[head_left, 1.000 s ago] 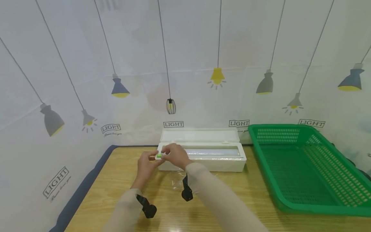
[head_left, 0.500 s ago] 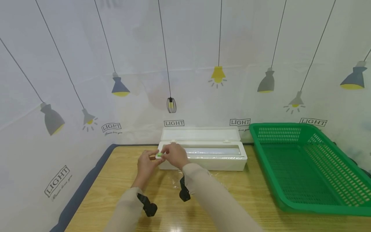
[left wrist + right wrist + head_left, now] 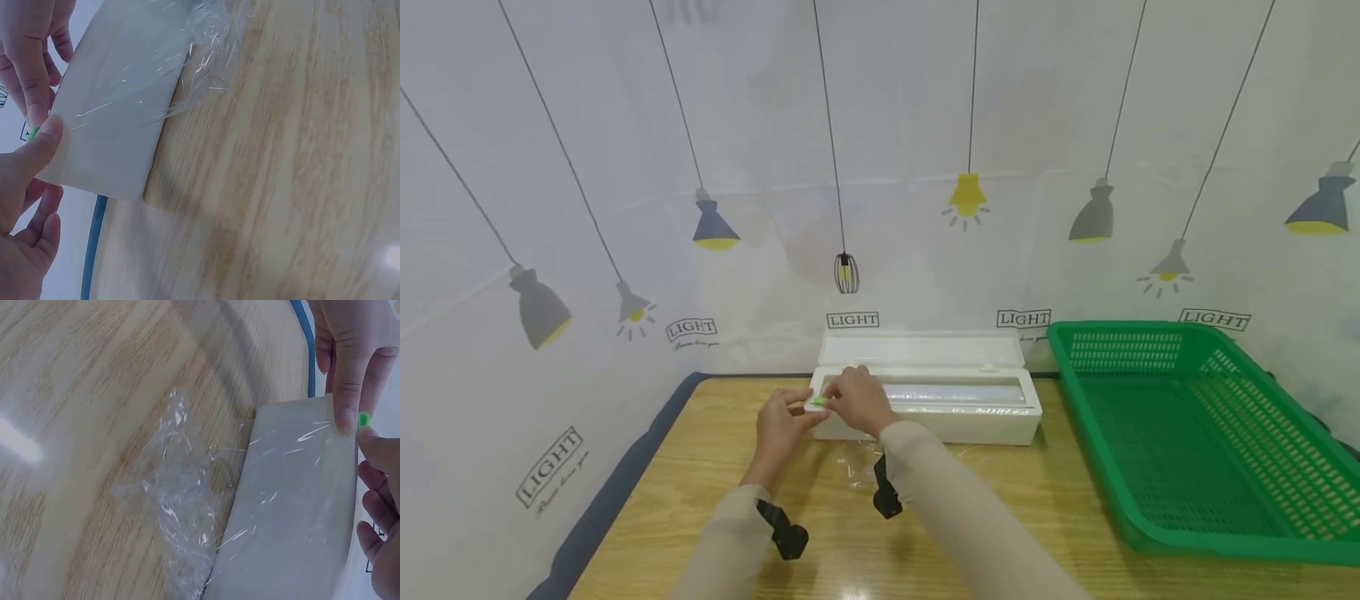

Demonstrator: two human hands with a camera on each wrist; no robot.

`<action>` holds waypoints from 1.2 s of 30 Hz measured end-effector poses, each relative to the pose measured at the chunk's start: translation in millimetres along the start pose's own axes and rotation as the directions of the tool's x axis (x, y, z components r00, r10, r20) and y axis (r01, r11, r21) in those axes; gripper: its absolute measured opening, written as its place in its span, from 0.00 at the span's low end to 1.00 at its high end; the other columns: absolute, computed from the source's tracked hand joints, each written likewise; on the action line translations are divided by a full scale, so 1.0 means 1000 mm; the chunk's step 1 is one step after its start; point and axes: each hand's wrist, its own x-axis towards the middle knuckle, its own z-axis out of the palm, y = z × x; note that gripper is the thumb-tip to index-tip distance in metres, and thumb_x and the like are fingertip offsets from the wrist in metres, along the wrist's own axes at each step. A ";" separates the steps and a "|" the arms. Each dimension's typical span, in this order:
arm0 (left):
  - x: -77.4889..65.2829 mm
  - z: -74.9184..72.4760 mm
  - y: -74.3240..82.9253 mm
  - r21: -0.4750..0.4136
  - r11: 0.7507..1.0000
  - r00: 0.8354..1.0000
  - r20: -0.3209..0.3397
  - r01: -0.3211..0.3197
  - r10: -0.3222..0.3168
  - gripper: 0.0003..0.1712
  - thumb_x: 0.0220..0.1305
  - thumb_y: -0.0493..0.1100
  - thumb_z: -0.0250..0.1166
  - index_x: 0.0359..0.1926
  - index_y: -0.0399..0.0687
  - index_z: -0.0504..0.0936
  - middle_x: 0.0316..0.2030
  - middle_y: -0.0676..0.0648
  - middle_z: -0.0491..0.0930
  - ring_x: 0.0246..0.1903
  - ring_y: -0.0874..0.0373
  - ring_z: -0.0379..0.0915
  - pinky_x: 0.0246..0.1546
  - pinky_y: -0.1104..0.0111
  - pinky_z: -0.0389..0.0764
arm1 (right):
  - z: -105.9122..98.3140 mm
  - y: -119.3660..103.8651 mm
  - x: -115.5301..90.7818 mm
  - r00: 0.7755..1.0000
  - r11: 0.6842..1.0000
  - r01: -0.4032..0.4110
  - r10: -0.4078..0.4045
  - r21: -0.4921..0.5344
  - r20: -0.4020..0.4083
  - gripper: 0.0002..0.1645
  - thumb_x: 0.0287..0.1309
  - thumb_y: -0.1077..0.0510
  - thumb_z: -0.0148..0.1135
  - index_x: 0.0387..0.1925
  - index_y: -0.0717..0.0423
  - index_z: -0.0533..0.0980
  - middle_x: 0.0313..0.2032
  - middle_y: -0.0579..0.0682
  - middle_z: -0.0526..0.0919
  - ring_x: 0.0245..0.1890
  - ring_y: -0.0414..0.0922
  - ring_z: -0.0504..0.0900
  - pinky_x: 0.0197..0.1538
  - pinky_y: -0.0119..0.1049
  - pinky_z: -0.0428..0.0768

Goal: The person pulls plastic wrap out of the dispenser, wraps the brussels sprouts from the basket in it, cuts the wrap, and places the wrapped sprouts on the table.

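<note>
A white cling film dispenser (image 3: 962, 427) stands on the table with its lid (image 3: 917, 348) raised at the back and a roll of film (image 3: 955, 393) inside. My left hand (image 3: 778, 429) grips its left front corner, thumb on the front and fingers around the end. At that same corner my right hand (image 3: 859, 402) pinches a small green slide cutter (image 3: 818, 402) between thumb and finger, seen close up as a green tab (image 3: 364, 419) in the right wrist view. Clear film (image 3: 181, 506) hangs crumpled over the dispenser's front onto the wood.
A large green plastic basket (image 3: 1195, 450) stands to the right of the dispenser. Behind the wooden table (image 3: 662, 492) rises a white cloth backdrop (image 3: 902, 250) printed with lamps. A dark blue edge (image 3: 617, 487) borders the table's left side.
Both hands stay at the dispenser's left corner. The right fingers and the green cutter have shifted very slightly to the right; the head view has moved a little.
</note>
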 end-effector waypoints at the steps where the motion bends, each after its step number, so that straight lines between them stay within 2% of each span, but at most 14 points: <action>1: 0.000 0.000 0.001 -0.006 1.000 1.000 -0.003 -0.003 0.003 0.27 0.42 0.33 0.73 0.47 0.31 0.78 0.41 0.38 0.73 0.40 0.42 0.76 0.37 0.70 0.78 | 0.000 0.001 0.000 1.000 1.000 0.004 -0.004 -0.002 0.000 0.07 0.54 0.53 0.64 0.35 0.48 0.83 0.29 0.43 0.77 0.32 0.41 0.69 0.35 0.35 0.69; 5: 0.001 0.000 0.001 -0.043 0.999 1.000 -0.010 -0.008 0.007 0.26 0.41 0.30 0.73 0.46 0.29 0.78 0.40 0.37 0.73 0.40 0.41 0.76 0.36 0.72 0.78 | -0.002 0.003 -0.001 1.000 1.000 0.022 -0.022 -0.005 -0.007 0.08 0.54 0.53 0.63 0.35 0.49 0.83 0.29 0.43 0.77 0.32 0.41 0.69 0.36 0.35 0.69; 13: 0.004 0.001 0.001 -0.058 0.998 1.000 -0.006 0.005 -0.006 0.27 0.42 0.29 0.72 0.47 0.29 0.77 0.42 0.36 0.72 0.42 0.42 0.76 0.38 0.72 0.78 | -0.006 0.011 -0.002 0.999 0.999 0.042 -0.042 0.006 0.010 0.09 0.55 0.53 0.62 0.37 0.51 0.82 0.33 0.44 0.79 0.34 0.41 0.70 0.38 0.33 0.69; 21: 0.005 -0.001 0.002 -0.028 0.999 1.000 0.006 0.022 -0.022 0.27 0.43 0.32 0.72 0.49 0.33 0.77 0.43 0.39 0.72 0.44 0.44 0.75 0.41 0.70 0.77 | -0.016 0.025 -0.008 0.996 0.993 0.080 -0.083 0.092 0.029 0.09 0.56 0.56 0.62 0.36 0.55 0.82 0.35 0.47 0.82 0.37 0.44 0.72 0.44 0.35 0.70; 29: 0.003 -0.002 -0.006 -0.056 0.997 0.999 0.026 0.049 -0.048 0.28 0.44 0.33 0.72 0.49 0.33 0.77 0.45 0.37 0.72 0.45 0.44 0.73 0.42 0.69 0.77 | -0.019 0.039 -0.018 0.988 0.980 0.148 -0.153 0.131 0.024 0.08 0.55 0.59 0.62 0.34 0.59 0.81 0.32 0.50 0.83 0.36 0.46 0.74 0.47 0.39 0.67; 36: 0.002 0.001 -0.004 -0.067 0.996 0.998 0.039 0.057 -0.055 0.28 0.44 0.32 0.72 0.50 0.32 0.76 0.46 0.36 0.71 0.45 0.41 0.73 0.41 0.68 0.77 | -0.024 0.050 -0.025 0.983 0.975 0.175 -0.182 0.139 0.033 0.06 0.56 0.61 0.61 0.33 0.59 0.82 0.30 0.49 0.83 0.35 0.46 0.76 0.48 0.41 0.65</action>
